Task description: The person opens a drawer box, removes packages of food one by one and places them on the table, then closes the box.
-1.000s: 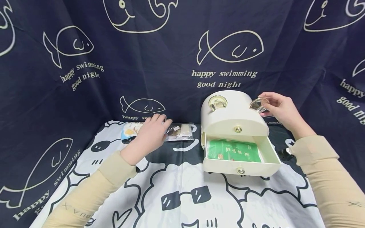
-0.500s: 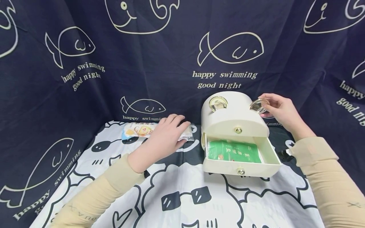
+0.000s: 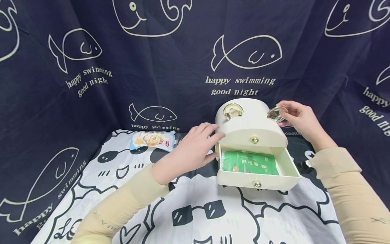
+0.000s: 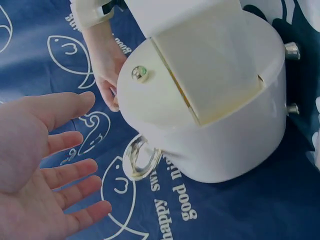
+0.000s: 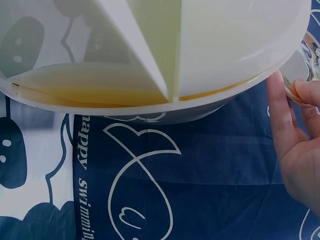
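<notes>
A white rounded drawer box (image 3: pixel 243 130) stands at the right of the head view, with its lower drawer (image 3: pixel 259 179) pulled out and a green packet (image 3: pixel 250 162) lying inside. Two round, gold-rimmed, shiny discs stick up from its top like ears. My right hand (image 3: pixel 300 118) pinches the right disc (image 3: pixel 275 114) between thumb and fingers; the right wrist view shows this at its edge. My left hand (image 3: pixel 195 147), fingers spread, reaches to the box's left side. In the left wrist view the left hand (image 4: pixel 55 175) holds nothing, its fingers apart from the left disc (image 4: pixel 141 157).
A blue and white food packet (image 3: pixel 153 140) lies left of the box, on the cartoon-printed cloth (image 3: pixel 213 196). A dark packet (image 3: pixel 179 137) beside it is mostly hidden behind my left hand. Dark blue fish-print fabric (image 3: pixel 170 74) hangs behind and at the sides.
My left hand has moved right, from over the packets to the box's left side, uncovering the blue and white packet. The right hand stays on the disc.
</notes>
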The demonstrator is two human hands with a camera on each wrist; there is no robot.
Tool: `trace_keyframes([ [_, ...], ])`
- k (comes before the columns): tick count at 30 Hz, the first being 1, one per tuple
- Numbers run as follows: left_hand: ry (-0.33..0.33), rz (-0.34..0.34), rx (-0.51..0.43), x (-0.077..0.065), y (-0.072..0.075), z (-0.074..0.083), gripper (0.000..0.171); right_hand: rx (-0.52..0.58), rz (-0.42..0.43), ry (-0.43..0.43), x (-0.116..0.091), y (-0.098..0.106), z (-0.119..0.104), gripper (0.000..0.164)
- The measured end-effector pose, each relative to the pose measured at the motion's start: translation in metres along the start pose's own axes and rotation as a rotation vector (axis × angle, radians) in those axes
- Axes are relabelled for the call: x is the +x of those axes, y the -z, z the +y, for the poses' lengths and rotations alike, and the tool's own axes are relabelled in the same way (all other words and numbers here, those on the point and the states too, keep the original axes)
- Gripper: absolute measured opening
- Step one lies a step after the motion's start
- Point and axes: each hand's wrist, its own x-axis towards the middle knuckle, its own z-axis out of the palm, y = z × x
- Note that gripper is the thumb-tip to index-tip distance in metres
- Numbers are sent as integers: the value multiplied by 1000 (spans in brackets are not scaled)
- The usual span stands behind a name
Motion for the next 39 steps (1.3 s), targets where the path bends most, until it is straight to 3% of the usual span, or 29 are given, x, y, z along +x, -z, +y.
trace_keyframes([
  [10, -50, -74, -95, 14, -19, 13, 57, 8, -3, 3, -2, 0, 1, 28],
  [23, -121, -224, -210, 33, -48, 25, 68, 2, -8, -1, -2, 0, 1, 28],
  [31, -181, -310, -168, 45, -62, 26, 69, 1, -10, -3, 0, 0, 1, 30],
  [39, -193, -406, -171, 55, -72, 30, 64, -8, -4, -1, 1, 1, 1, 27],
])
